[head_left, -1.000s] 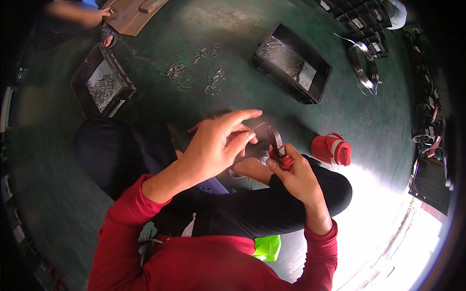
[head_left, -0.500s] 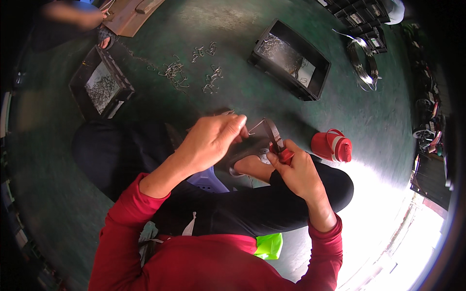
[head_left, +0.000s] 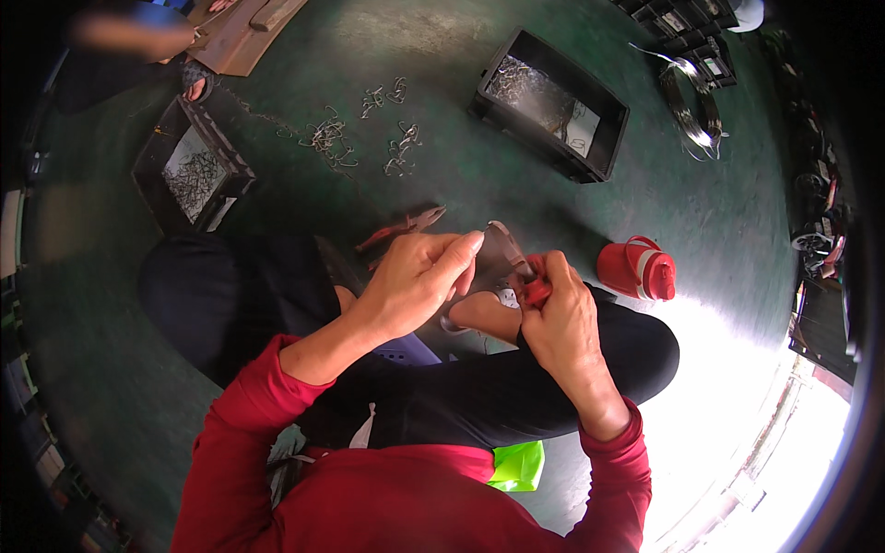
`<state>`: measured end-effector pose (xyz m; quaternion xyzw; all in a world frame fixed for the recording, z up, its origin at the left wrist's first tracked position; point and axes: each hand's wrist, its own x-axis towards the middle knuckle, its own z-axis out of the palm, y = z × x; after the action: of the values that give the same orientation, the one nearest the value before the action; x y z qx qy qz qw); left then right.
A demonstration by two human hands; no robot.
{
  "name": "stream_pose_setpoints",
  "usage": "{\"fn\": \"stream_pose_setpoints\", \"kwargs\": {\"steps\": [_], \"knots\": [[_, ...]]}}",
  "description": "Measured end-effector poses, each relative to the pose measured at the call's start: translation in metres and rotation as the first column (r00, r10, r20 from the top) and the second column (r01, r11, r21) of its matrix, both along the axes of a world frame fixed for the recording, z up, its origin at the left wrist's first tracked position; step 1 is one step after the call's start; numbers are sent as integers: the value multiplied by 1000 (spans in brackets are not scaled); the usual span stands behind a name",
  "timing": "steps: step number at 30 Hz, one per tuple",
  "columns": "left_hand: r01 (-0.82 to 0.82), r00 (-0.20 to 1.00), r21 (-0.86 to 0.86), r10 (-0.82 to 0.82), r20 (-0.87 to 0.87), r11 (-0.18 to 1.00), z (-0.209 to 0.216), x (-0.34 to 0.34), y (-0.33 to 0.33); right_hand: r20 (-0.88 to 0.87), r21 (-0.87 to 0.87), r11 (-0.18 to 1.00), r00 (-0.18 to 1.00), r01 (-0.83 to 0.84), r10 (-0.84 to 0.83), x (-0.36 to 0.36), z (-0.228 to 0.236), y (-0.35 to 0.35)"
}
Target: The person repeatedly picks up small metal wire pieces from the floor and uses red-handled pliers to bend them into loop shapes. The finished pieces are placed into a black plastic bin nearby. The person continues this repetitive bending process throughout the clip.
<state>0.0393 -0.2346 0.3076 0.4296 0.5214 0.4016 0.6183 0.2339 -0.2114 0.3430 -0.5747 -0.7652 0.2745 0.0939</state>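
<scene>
Two hands meet above the person's crossed legs: the left hand pinches one end of a thin bent metal wire between fingertips, while the right hand is closed around red-handled pliers biting the wire's other end. Near the right knee stands a red lidded jug; a black crate of wire pieces lies beyond

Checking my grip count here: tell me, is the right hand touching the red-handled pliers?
Touching. The head view shows the right hand wrapped around the red-handled pliers.
</scene>
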Motion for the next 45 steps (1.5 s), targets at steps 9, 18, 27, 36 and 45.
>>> {"fn": "stream_pose_setpoints", "kwargs": {"steps": [9, 18, 27, 36, 45], "knots": [[45, 995, -144, -32, 93, 989, 1, -1, 0, 51, 204, 978, 998, -53, 44, -1, 1, 1], [123, 978, 198, -85, -189, 972, -5, -3, 9, 61, -246, 967, 997, 68, -55, 10, -1, 22], [80, 929, 236, 13, -370, 968, -50, 30, 118, 324, -209, 971, 945, 114, -41, 46, 9, 39], [-41, 836, 224, 156, -526, 974, -167, 60, 269, 307, -280, 914, 929, 294, -205, 62, 3, 56], [-523, 72, 271, 359, -930, 808, -318, -166, 192, 441, -397, 889, 897, 226, -32, 38, -8, 79]]}}
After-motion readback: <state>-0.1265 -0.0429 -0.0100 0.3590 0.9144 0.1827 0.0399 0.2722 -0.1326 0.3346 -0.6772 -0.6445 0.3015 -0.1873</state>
